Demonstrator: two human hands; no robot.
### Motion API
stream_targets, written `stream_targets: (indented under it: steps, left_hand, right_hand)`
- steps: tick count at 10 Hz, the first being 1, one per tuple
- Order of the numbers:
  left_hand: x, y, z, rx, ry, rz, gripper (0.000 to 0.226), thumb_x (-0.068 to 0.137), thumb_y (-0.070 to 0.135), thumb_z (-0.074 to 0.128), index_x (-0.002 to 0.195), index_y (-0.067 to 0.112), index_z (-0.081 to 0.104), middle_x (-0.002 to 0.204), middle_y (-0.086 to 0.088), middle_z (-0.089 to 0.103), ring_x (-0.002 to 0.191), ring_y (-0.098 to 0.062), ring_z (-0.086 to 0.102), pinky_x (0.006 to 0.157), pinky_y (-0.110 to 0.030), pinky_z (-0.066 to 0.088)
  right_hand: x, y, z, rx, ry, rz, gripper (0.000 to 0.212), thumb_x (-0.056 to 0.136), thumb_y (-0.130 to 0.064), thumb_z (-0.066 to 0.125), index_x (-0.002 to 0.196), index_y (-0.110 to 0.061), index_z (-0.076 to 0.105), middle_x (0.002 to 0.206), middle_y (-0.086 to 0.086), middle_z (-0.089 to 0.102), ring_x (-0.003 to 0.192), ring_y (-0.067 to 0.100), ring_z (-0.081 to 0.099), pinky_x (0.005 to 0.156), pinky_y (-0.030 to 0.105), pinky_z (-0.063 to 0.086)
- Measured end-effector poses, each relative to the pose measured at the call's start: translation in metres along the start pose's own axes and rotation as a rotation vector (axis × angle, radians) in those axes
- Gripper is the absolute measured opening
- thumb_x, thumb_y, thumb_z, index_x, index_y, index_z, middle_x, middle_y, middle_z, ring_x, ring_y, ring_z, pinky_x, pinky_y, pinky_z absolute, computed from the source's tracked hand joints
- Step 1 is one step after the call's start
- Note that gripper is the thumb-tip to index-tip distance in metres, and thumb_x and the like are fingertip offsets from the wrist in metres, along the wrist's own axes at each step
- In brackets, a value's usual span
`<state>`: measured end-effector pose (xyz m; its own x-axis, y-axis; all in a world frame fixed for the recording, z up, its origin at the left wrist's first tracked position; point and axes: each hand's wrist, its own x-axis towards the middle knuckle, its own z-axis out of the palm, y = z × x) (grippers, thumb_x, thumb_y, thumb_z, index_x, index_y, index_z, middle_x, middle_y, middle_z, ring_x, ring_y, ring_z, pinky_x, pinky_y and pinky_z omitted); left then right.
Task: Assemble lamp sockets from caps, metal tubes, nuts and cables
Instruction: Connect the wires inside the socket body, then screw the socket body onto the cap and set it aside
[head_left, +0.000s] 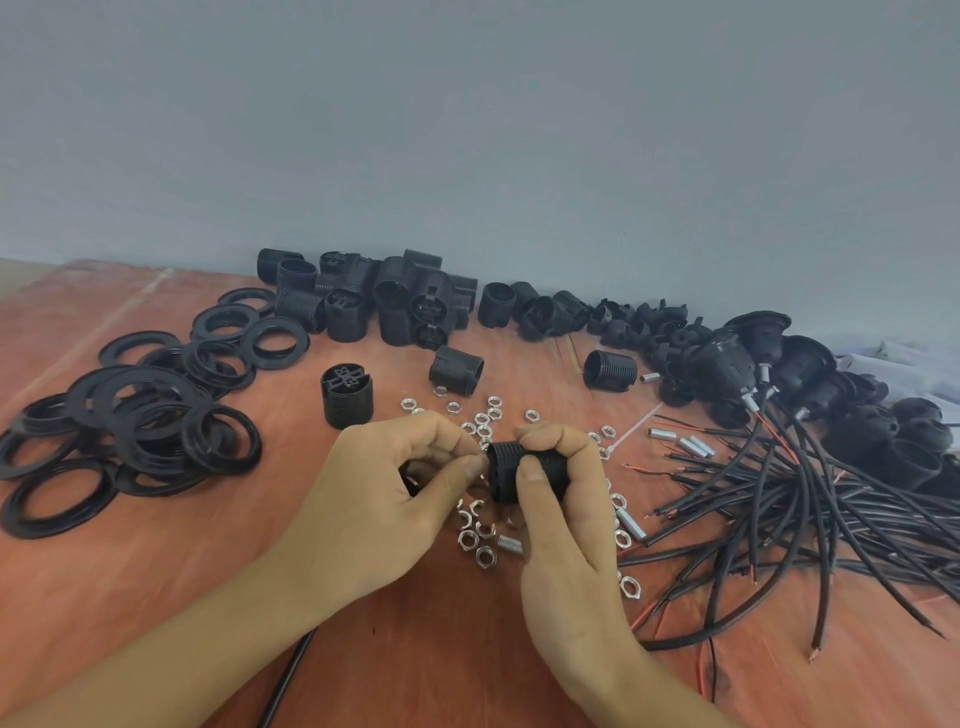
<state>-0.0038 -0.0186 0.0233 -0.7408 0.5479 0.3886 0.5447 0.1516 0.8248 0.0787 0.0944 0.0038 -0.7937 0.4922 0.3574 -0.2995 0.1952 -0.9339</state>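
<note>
**Both hands on 1 threaded socket, just below centre frame**

The black threaded socket (506, 467) lies sideways above the table (156, 597). The right hand (566, 519) wraps round it, thumb pressed on its near side. The left hand (384, 499), fingers curled, pinches the socket's left rim between thumb and forefinger. Loose nuts (480, 543) lie under and behind the hands. Metal tubes (693, 446) and cables (779, 499) spread to the right, black rings (140, 415) pile at left, and spare sockets (379, 301) line the wall.

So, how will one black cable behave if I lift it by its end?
Probably floppy: the cables lie in loose curves. It may drag neighbours, since they cross in a tangle. Likely light, being thin.
</note>
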Motion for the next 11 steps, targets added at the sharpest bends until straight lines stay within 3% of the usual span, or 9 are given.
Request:
stream_targets:
  steps: [1,3,4,5,6,7,8,9,11]
  left_hand:
    - [0.003,-0.004,-0.001,-0.046,0.031,0.025,0.014,0.084,0.008,0.071,0.080,0.022,0.072,0.071,0.011,0.072,0.066,-0.006,0.067,0.062,-0.010,0.048]
    - [0.003,-0.006,-0.001,-0.084,0.019,0.031,0.015,0.085,0.006,0.070,0.080,0.021,0.071,0.071,0.012,0.072,0.067,-0.005,0.067,0.063,-0.009,0.048]
    - [0.001,-0.004,-0.001,-0.091,0.009,0.020,0.016,0.085,0.007,0.070,0.078,0.022,0.071,0.068,0.014,0.070,0.064,-0.003,0.065,0.060,-0.009,0.046]
    - [0.002,-0.005,-0.002,-0.092,0.004,0.004,0.016,0.084,0.006,0.071,0.077,0.021,0.072,0.067,0.012,0.070,0.062,-0.001,0.064,0.059,-0.008,0.046]
    - [0.005,-0.004,-0.003,-0.167,-0.023,-0.073,0.012,0.084,0.008,0.071,0.077,0.018,0.072,0.060,0.012,0.068,0.046,0.005,0.056,0.046,-0.004,0.040]
    - [0.007,-0.003,-0.005,-0.266,0.006,-0.155,0.007,0.081,0.024,0.072,0.078,0.018,0.073,0.057,0.005,0.067,0.034,0.000,0.047,0.036,-0.012,0.036]
    - [0.008,-0.004,-0.007,-0.260,-0.005,-0.173,0.008,0.081,0.027,0.071,0.076,0.022,0.075,0.058,-0.003,0.068,0.033,-0.009,0.046,0.036,-0.018,0.037]
    - [0.007,-0.003,-0.005,-0.237,-0.005,-0.163,0.010,0.086,0.016,0.069,0.077,0.018,0.073,0.057,0.002,0.067,0.035,0.000,0.048,0.036,-0.015,0.037]
    - [0.004,-0.003,-0.002,-0.131,0.005,-0.079,0.013,0.087,0.007,0.068,0.077,0.017,0.070,0.058,0.009,0.066,0.047,0.001,0.056,0.048,-0.007,0.041]
  right_hand:
    - [0.004,0.002,0.002,0.041,0.015,0.013,0.016,0.099,-0.020,0.047,0.101,-0.031,0.059,0.100,-0.003,0.060,0.096,0.019,0.057,0.091,0.042,0.048]
    - [0.005,0.003,-0.001,0.043,-0.022,-0.034,0.017,0.093,-0.027,0.047,0.100,-0.035,0.060,0.098,-0.004,0.060,0.094,0.018,0.056,0.090,0.043,0.048]
    - [0.002,0.004,-0.002,0.046,-0.038,-0.021,0.016,0.089,-0.040,0.047,0.100,-0.036,0.059,0.096,-0.007,0.059,0.091,0.019,0.054,0.088,0.048,0.047]
    - [0.003,0.004,-0.003,0.057,-0.069,-0.012,0.014,0.090,-0.039,0.047,0.098,-0.038,0.058,0.095,-0.007,0.058,0.090,0.021,0.054,0.086,0.048,0.048]
    - [0.010,0.004,-0.003,0.118,-0.064,0.050,0.015,0.090,-0.027,0.049,0.092,-0.035,0.062,0.096,0.003,0.061,0.092,0.025,0.056,0.092,0.055,0.047]
    - [0.018,0.005,-0.005,0.164,-0.034,0.075,0.016,0.087,-0.026,0.052,0.093,-0.033,0.066,0.095,0.003,0.065,0.091,0.020,0.060,0.093,0.050,0.051]
    - [0.019,0.008,-0.007,0.196,-0.006,0.085,0.017,0.086,-0.026,0.053,0.094,-0.034,0.066,0.093,-0.002,0.066,0.089,0.015,0.061,0.091,0.045,0.051]
    - [0.018,0.010,-0.007,0.177,-0.018,0.090,0.017,0.088,-0.028,0.051,0.095,-0.034,0.065,0.099,0.003,0.063,0.092,0.018,0.058,0.095,0.050,0.048]
    - [0.013,0.012,-0.004,0.169,-0.040,0.115,0.017,0.089,-0.030,0.048,0.088,-0.039,0.062,0.091,0.000,0.060,0.088,0.021,0.054,0.082,0.043,0.044]
